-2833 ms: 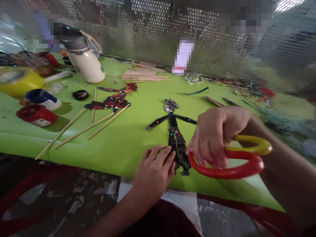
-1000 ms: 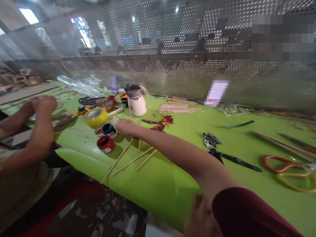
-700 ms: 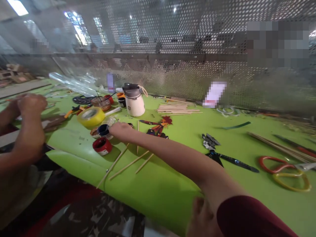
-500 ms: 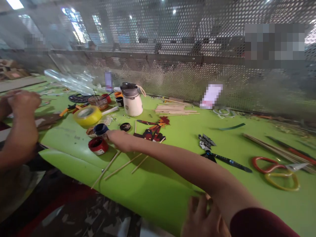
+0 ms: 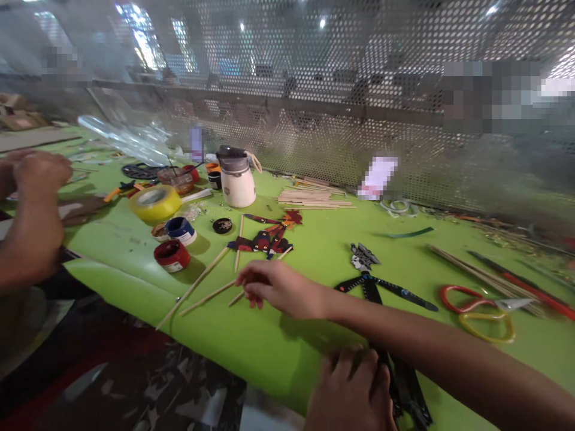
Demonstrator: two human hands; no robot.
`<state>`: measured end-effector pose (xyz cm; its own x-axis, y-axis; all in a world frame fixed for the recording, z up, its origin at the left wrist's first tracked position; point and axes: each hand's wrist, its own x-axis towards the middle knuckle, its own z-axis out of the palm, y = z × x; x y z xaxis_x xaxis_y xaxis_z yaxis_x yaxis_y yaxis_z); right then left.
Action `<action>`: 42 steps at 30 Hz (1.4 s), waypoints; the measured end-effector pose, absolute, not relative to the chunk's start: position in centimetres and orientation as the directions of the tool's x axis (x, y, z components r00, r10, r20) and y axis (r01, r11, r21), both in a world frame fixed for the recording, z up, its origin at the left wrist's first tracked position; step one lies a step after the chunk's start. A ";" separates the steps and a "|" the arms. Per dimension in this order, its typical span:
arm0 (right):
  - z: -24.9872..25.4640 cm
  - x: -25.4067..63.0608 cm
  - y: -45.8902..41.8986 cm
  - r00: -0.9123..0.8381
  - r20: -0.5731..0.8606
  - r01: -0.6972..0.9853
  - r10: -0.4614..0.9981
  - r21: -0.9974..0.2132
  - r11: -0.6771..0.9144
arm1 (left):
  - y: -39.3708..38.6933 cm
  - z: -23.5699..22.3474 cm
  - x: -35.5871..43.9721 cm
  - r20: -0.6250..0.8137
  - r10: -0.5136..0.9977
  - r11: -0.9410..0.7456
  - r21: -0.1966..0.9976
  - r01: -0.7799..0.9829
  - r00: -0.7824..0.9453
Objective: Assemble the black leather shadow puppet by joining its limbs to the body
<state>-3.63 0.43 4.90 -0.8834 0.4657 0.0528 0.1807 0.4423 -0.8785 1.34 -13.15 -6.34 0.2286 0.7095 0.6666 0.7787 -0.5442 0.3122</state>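
Perforated screen (image 5: 287, 108) runs along the back, green table (image 5: 269, 353) below it. Co-worker's hands (image 5: 42, 169) up at far left, grip not readable. Black puppet (image 5: 371, 290) lies face-up on the table, right of center, head toward the screen, legs toward the near edge; right forearm crosses over its waist. Right hand (image 5: 281, 288) over the table left of it, fingers loosely curled by some wooden stick ends; can't tell if something small is pinched. Left hand (image 5: 353, 389) palm-down, blurred, right beside the puppet's legs; can't tell if it's gripping or touching them. Dark red puppet (image 5: 267, 240) with sticks lies beyond the right hand. Scissors (image 5: 512, 304) lie right of the black puppet, blades slightly apart. Red paint jar (image 5: 171, 256), blue paint jar (image 5: 180, 231) at left; small black dish (image 5: 222, 225) near them, tiny bits inside.
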 end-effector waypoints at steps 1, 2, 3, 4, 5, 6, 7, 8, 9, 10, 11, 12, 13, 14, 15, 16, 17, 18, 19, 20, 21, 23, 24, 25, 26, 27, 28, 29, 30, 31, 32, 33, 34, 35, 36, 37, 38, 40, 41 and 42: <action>4.8 -2.2 0.2 -0.876 0.036 0.169 0.482 -0.911 0.375 | -13.2 -6.6 1.4 0.661 0.711 -0.547 0.306 0.779 0.240; 4.7 -0.9 0.1 -0.865 0.010 0.148 0.502 -0.950 0.274 | -13.2 -6.9 1.4 0.655 0.711 -0.554 0.296 0.778 0.257; 4.6 0.4 -0.1 -0.845 -0.029 0.107 0.535 -0.988 0.116 | -13.2 -7.1 1.3 0.644 0.713 -0.561 0.287 0.776 0.277; 4.5 1.6 -0.2 -0.826 -0.073 0.064 0.559 -0.997 -0.035 | -13.3 -7.3 1.2 0.626 0.720 -0.568 0.285 0.772 0.299; 4.5 2.8 -0.3 -0.808 -0.116 0.023 0.577 -0.986 -0.166 | -13.4 -7.4 1.1 0.601 0.733 -0.573 0.291 0.766 0.319; 4.5 3.8 -0.5 -0.792 -0.155 -0.012 0.591 -0.963 -0.268 | -13.5 -7.3 1.0 0.566 0.753 -0.570 0.308 0.762 0.335; 4.6 4.7 -0.7 -0.780 -0.179 -0.033 0.599 -0.945 -0.325 | -13.6 -7.2 0.9 0.525 0.777 -0.564 0.332 0.756 0.348; 4.7 5.5 -0.9 -0.770 -0.193 -0.049 0.608 -0.932 -0.358 | -13.8 -7.0 0.8 0.482 0.799 -0.554 0.355 0.753 0.360; 4.8 6.3 -1.1 -0.761 -0.199 -0.063 0.617 -0.924 -0.376 | -13.9 -6.7 0.7 0.448 0.813 -0.547 0.371 0.750 0.371; 5.0 7.0 -1.4 -0.753 -0.201 -0.073 0.626 -0.921 -0.383 | -14.0 -6.4 0.6 0.425 0.823 -0.541 0.382 0.749 0.377; 5.1 7.7 -1.6 -0.745 -0.201 -0.078 0.636 -0.920 -0.383 | -14.1 -6.1 0.5 0.410 0.829 -0.537 0.390 0.748 0.381; 5.2 8.4 -1.8 -0.739 -0.202 -0.078 0.643 -0.922 -0.378 | -14.1 -5.8 0.5 0.397 0.834 -0.533 0.395 0.748 0.385; 5.3 9.1 -2.1 -0.733 -0.205 -0.073 0.649 -0.925 -0.374 | -14.2 -5.6 0.5 0.386 0.837 -0.530 0.396 0.750 0.388; 5.4 9.8 -2.3 -0.729 -0.208 -0.068 0.652 -0.926 -0.372 | -14.3 -5.4 0.5 0.376 0.841 -0.524 0.395 0.755 0.388; 5.4 10.5 -2.5 -0.727 -0.209 -0.069 0.654 -0.925 -0.373 | -14.3 -5.2 0.6 0.364 0.846 -0.518 0.392 0.760 0.390; 5.4 11.1 -2.8 -0.726 -0.210 -0.073 0.654 -0.923 -0.377 | -14.4 -5.1 0.6 0.352 0.850 -0.514 0.388 0.765 0.392; 5.4 11.7 -3.0 -0.726 -0.208 -0.084 0.655 -0.919 -0.385 | -14.5 -5.0 0.6 0.348 0.850 -0.514 0.383 0.768 0.395; 5.3 12.3 -3.2 -0.724 -0.206 -0.099 0.659 -0.913 -0.395 | -14.6 -5.0 0.5 0.352 0.849 -0.514 0.383 0.768 0.394; 5.3 12.8 -3.4 -0.718 -0.205 -0.113 0.665 -0.908 -0.402 | -14.7 -5.0 0.4 0.366 0.846 -0.518 0.388 0.762 0.389; 5.2 13.3 -3.7 -0.713 -0.206 -0.124 0.671 -0.904 -0.409 | -14.8 -5.0 0.3 0.385 0.841 -0.524 0.403 0.750 0.381; 5.2 13.7 -3.9 -0.706 -0.207 -0.134 0.678 -0.900 -0.415 | -14.8 -5.1 0.2 0.412 0.835 -0.530 0.427 0.732 0.364; 5.1 14.6 -4.4 -0.691 -0.203 -0.158 0.693 -0.894 -0.420 | -15.0 -5.1 -0.1 0.478 0.825 -0.541 0.513 0.667 0.301; 5.1 15.0 -4.6 -0.683 -0.195 -0.174 0.704 -0.892 -0.417 | -15.0 -4.9 -0.3 0.502 0.827 -0.536 0.573 0.620 0.252; 5.0 15.4 -4.9 -0.673 -0.184 -0.189 0.716 -0.894 -0.407 | -15.0 -4.6 -0.4 0.519 0.833 -0.526 0.634 0.566 0.192; 5.0 15.7 -5.2 -0.661 -0.172 -0.198 0.731 -0.899 -0.390 | -15.0 -4.1 -0.5 0.520 0.845 -0.505 0.696 0.511 0.127; 5.1 16.0 -5.5 -0.645 -0.161 -0.198 0.747 -0.909 -0.367 | -14.9 -3.3 -0.6 0.508 0.859 -0.477 0.749 0.460 0.064; 5.1 16.2 -5.8 -0.630 -0.153 -0.189 0.761 -0.921 -0.341 | -14.8 -2.4 -0.6 0.510 0.860 -0.465 0.779 0.420 0.006; 5.1 16.3 -6.2 -0.614 -0.145 -0.176 0.776 -0.933 -0.313 | -14.6 -1.4 -0.5 0.490 0.872 -0.445 0.803 0.396 -0.015; 5.1 16.4 -6.6 -0.591 -0.137 -0.164 0.795 -0.945 -0.285 | -14.4 -0.5 -0.4 0.477 0.879 -0.433 0.817 0.380 -0.024; 5.2 16.5 -7.0 -0.560 -0.129 -0.156 0.819 -0.954 -0.256 | -14.1 0.3 -0.2 0.483 0.875 -0.442 0.819 0.366 -0.025; 5.2 16.6 -7.4 -0.521 -0.116 -0.153 0.846 -0.962 -0.226 | -13.9 1.0 0.0 0.479 0.878 -0.439 0.821 0.366 -0.019; 5.2 16.7 -7.7 -0.478 -0.104 -0.151 0.872 -0.969 -0.198 | -13.7 1.4 0.3 0.490 0.871 -0.447 0.811 0.378 -0.021; 5.1 16.8 -8.1 -0.436 -0.092 -0.149 0.895 -0.974 -0.172 | -13.5 1.6 0.6 0.506 0.862 -0.457 0.797 0.395 -0.025; 5.1 16.9 -8.5 -0.400 -0.083 -0.145 0.913 -0.978 -0.153 | -13.3 1.7 0.9 0.526 0.850 -0.468 0.780 0.415 -0.028; 5.0 17.0 -8.8 -0.377 -0.079 -0.140 0.923 -0.980 -0.141 | -13.2 1.6 1.2 0.551 0.834 -0.486 0.760 0.433 -0.033; 5.0 17.2 -9.0 -0.365 -0.076 -0.137 0.928 -0.981 -0.134 | -13.1 1.5 1.5 0.579 0.815 -0.506 0.738 0.447 -0.034; 4.9 17.4 -9.3 -0.362 -0.074 -0.136 0.929 -0.982 -0.131 | -13.0 1.4 1.7 0.608 0.793 -0.530 0.715 0.457 -0.032; 4.8 17.8 -9.5 -0.377 -0.075 -0.139 0.923 -0.981 -0.136 | -13.0 1.6 2.0 0.654 0.756 -0.574 0.678 0.459 -0.021; 4.6 18.0 -9.5 -0.392 -0.074 -0.145 0.917 -0.979 -0.141 | -13.0 1.8 2.1 0.661 0.750 -0.587 0.674 0.449 -0.012; 4.5 18.3 -9.4 -0.409 -0.073 -0.156 0.909 -0.977 -0.148 | -13.0 2.0 2.1 0.658 0.753 -0.593 0.679 0.433 -0.002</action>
<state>18.28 -9.43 4.45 -0.4094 0.9094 -0.0727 -0.1560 -0.1483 -0.9766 2.15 -13.03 1.99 -0.0017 0.7530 0.6580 0.4325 -0.5927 0.6794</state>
